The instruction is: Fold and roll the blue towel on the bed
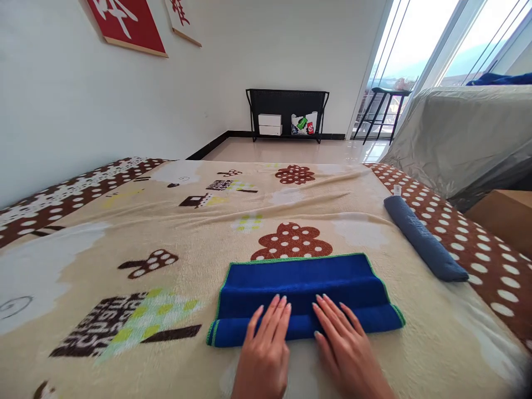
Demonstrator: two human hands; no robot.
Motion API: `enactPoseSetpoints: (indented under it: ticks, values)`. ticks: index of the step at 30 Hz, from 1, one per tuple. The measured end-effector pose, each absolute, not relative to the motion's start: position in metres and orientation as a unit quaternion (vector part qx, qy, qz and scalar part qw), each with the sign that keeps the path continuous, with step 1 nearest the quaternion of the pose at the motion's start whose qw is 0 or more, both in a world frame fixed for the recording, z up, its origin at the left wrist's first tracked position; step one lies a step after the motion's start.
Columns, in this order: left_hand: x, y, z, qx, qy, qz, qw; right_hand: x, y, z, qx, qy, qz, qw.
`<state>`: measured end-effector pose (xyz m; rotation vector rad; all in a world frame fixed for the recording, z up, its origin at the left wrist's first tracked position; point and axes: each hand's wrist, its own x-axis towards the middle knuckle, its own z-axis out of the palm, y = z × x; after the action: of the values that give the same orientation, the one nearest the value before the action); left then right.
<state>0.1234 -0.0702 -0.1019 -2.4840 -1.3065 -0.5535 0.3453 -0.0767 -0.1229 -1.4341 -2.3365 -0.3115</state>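
Note:
A blue towel (299,282) with green stitched edges lies on the patterned blanket (199,233), its near edge folded over into a flat band. My left hand (266,346) rests palm down on the folded band, fingers stretched forward. To its right, my right hand (343,341) lies on the same band with its fingers extended and slightly apart. Neither hand grasps the cloth. Part of the near fold is hidden under both hands.
A rolled grey-blue cloth (424,238) lies on the blanket's right side by the brown dotted border. Beyond the bed are a black rack (286,102) with boxes, a black stool (384,105), a plastic-covered piece of furniture (465,127) and a cardboard box (505,219).

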Motion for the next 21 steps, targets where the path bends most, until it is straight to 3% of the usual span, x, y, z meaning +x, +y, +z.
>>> enactPoseSetpoints:
  ticks: [4, 11, 17, 21]
  values:
    - [0.134, -0.058, -0.107, -0.858, -0.472, -0.153, 0.132, 0.334, -0.064, -0.121, -0.559, -0.806, -0.066, 0.181]
    - [0.03, -0.06, -0.125, -0.771, -0.598, -0.169, 0.136, 0.449, -0.067, -0.146, -0.635, -0.746, -0.117, 0.163]
    - [0.021, -0.078, -0.105, -0.804, -0.515, -0.241, 0.171, 0.477, -0.097, -0.14, -0.558, -0.778, -0.154, 0.242]
    - [0.027, -0.087, -0.103, -0.855, -0.449, -0.226, 0.131, 0.478, -0.107, -0.14, -0.526, -0.805, -0.143, 0.235]
